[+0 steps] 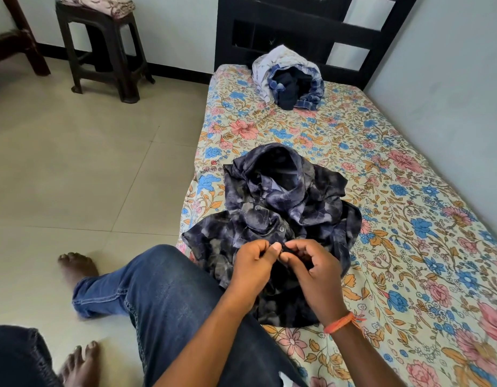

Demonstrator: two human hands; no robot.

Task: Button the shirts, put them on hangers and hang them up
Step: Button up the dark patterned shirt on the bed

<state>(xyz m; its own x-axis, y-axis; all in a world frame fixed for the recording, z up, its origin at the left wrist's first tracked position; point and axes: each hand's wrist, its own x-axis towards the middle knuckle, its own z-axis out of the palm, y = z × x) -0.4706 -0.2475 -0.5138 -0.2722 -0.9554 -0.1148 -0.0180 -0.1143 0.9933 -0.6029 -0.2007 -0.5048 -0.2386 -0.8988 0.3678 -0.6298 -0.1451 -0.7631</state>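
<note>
fingers (275, 251): both hands pinch crumpled, silky dark shirt (283, 196) | floral bedsheet (409, 219)

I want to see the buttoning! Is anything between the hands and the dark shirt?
No. The left hand and right hand already pinch the dark shirt at its front edge; nothing lies between.
</note>
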